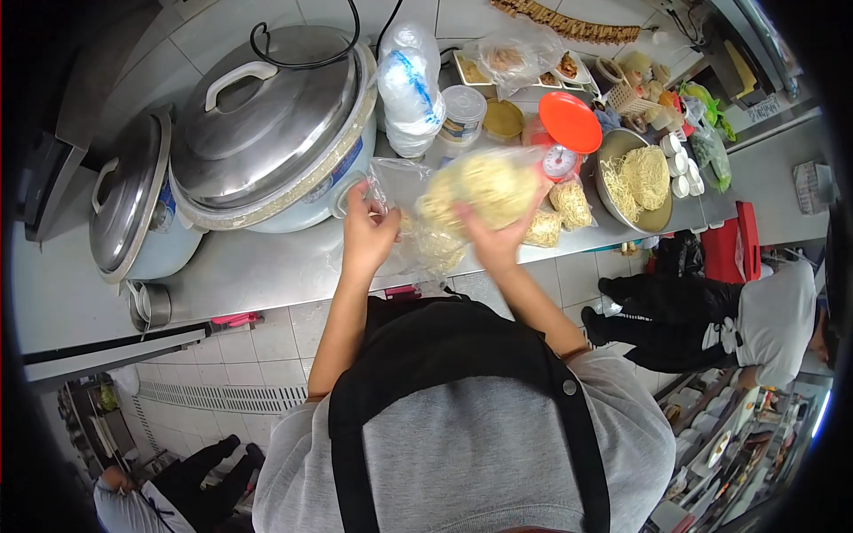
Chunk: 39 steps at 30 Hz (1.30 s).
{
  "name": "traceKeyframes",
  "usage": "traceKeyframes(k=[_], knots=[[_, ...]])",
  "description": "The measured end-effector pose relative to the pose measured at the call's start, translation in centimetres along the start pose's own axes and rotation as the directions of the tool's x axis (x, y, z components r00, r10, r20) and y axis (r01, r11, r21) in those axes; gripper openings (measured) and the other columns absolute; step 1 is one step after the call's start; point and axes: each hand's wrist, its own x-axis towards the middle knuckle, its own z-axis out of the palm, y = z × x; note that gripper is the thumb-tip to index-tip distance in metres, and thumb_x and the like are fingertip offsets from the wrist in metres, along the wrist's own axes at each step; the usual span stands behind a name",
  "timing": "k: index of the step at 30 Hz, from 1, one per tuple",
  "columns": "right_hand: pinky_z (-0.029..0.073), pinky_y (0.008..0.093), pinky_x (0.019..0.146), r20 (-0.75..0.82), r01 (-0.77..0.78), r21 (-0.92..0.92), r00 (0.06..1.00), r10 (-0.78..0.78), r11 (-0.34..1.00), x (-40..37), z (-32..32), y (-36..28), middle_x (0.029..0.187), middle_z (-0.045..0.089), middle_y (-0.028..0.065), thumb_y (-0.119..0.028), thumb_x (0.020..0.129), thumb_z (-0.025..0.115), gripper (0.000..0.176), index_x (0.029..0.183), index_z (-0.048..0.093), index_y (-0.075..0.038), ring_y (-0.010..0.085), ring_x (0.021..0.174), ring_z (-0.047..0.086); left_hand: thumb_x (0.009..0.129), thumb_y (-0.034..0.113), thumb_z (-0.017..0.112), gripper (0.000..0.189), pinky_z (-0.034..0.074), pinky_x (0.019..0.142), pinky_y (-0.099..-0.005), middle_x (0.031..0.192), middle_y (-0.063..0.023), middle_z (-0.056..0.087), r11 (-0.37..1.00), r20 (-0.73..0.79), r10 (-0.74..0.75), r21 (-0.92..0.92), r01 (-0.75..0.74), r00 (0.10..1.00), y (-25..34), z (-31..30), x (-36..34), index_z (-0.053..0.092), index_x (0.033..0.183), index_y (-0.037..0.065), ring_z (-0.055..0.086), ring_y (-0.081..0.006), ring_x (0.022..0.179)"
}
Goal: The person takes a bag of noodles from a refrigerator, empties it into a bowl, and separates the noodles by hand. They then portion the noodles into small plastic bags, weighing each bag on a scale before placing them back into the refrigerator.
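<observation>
Over the front edge of the steel counter, my right hand (pixel 498 238) grips a blurred bag of pale yellow noodles (pixel 489 185), its fingers pressed into the near side. To the left, my left hand (pixel 369 229) is closed, pinching the edge of a clear plastic bag (pixel 398 185). More noodles in clear plastic (pixel 440 247) show between my two hands, partly overlapped by the bag in my right hand. Right of my right hand, bagged noodle portions (pixel 571 204) lie by a kitchen scale (pixel 560 162) with a red pan.
Large lidded pots (pixel 275 124) fill the counter's left side. A metal bowl of noodles (pixel 635 182) stands at the right, near stacked white cups (pixel 680 169). Behind are a roll of plastic bags (pixel 409 93) and a clear tub (pixel 462 115). Two other people (pixel 777 315) work nearby.
</observation>
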Motion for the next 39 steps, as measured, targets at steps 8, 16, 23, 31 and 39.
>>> traceKeyframes(k=[8, 16, 23, 31, 39], knots=[[0.041, 0.0409, 0.093, 0.708, 0.122, -0.351, 0.684, 0.178, 0.928, -3.3, 3.6, 8.3, 0.114, 0.051, 0.0222, -0.013, 0.069, 0.072, 0.069, 0.127, 0.037, -0.002, 0.0385, 0.106, 0.052, 0.096, 0.019, 0.045, 0.028, 0.027, 0.036, -0.0191, 0.057, 0.0050, 0.045, 0.993, -0.123, 0.001, -0.116, -0.015, 0.992, 0.5, -1.5, -0.7, 0.062, 0.104, -0.002, 0.036, -0.0019, 0.040], [0.045, 0.0322, 0.086, 0.735, 0.072, -0.643, 0.339, 0.587, 0.763, -8.6, 7.3, 15.9, 0.113, 0.057, 0.0157, -0.020, 0.082, 0.063, 0.042, 0.118, 0.050, -0.002, 0.0235, 0.101, 0.056, 0.096, 0.019, 0.047, 0.025, 0.019, 0.037, -0.0184, 0.057, 0.0076, 0.040, 0.928, 0.146, -0.043, -0.360, 0.094, 0.988, 0.8, 0.0, -3.2, 0.061, 0.108, 0.001, 0.027, 0.0006, 0.042], [0.050, 0.0277, 0.072, 0.814, -0.105, -0.423, 0.392, 0.428, 0.900, 1.2, 0.4, 6.3, 0.096, 0.065, 0.0084, -0.012, 0.080, 0.066, 0.018, 0.096, 0.066, -0.004, 0.0146, 0.082, 0.062, 0.095, 0.018, 0.050, 0.027, 0.018, 0.037, -0.0196, 0.057, 0.0060, 0.039, 0.873, -0.048, -0.113, -0.482, 0.076, 0.993, -1.1, -4.9, -3.1, 0.060, 0.109, -0.001, 0.027, -0.0016, 0.041], [0.039, 0.0418, 0.097, 0.294, 0.418, -0.905, 0.747, 0.597, -0.077, 1.8, -20.6, 10.0, 0.108, 0.060, 0.0180, -0.023, 0.050, 0.083, 0.086, 0.126, 0.045, -0.010, 0.0335, 0.106, 0.054, 0.095, 0.020, 0.050, 0.029, 0.019, 0.038, -0.0192, 0.057, 0.0066, 0.037, 0.888, -0.063, -0.188, -0.437, 0.143, 0.980, -0.1, -4.5, -3.1, 0.060, 0.113, -0.001, 0.026, -0.0015, 0.042], [0.044, 0.0313, 0.092, 0.555, -0.457, -0.534, 0.445, 0.703, 0.711, 1.7, -16.8, 5.9, 0.111, 0.060, 0.0094, -0.011, 0.055, 0.077, 0.077, 0.126, 0.048, 0.000, 0.0176, 0.101, 0.057, 0.095, 0.017, 0.049, 0.027, 0.020, 0.039, -0.0185, 0.059, 0.0086, 0.038, 0.923, 0.006, -0.129, -0.364, 0.123, 0.992, 0.7, -3.1, -3.5, 0.059, 0.114, 0.001, 0.027, 0.0002, 0.044]])
